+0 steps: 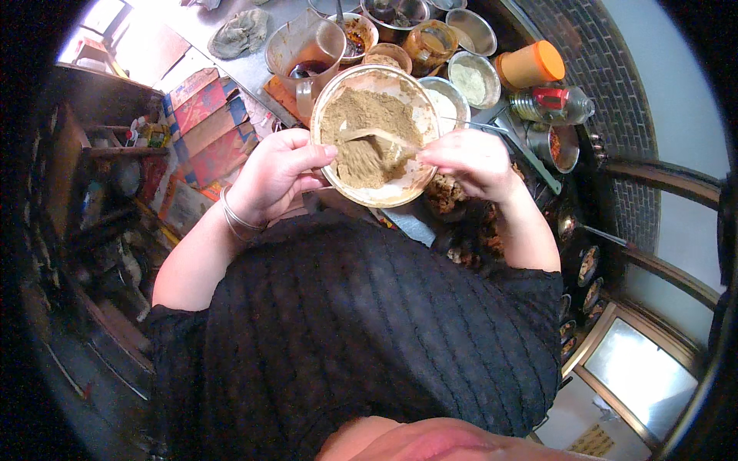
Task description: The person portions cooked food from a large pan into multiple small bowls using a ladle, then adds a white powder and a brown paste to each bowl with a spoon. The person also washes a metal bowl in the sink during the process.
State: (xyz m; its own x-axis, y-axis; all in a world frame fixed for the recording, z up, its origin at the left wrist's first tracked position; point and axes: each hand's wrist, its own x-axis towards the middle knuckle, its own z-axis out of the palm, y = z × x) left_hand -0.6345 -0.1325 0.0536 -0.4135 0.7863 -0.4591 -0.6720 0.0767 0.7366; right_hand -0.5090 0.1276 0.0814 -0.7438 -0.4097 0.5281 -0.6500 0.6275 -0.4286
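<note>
A round, pale bowl (412,183) with a stained inside is held up in front of my chest. Brown powder (369,109) covers much of its bottom and is heaped against the far side. My left hand (282,167) grips the bowl's left rim, thumb on top and fingers beneath. From the right rim, my right hand (473,161) holds the handle of a light-coloured spoon (392,137). Its head is in the powder, and the powder around it is blurred. Just beyond the bowl stands a clear plastic jug (300,49) with dark liquid in it.
Metal bowls of pale powder (470,80) and red flakes (554,144) stand at the far right. Nearby are a brown-stained glass jar (429,43), an orange-lidded container (522,64) and a plastic bottle (568,106). Left lie a grey cloth (239,34) and cardboard (207,127).
</note>
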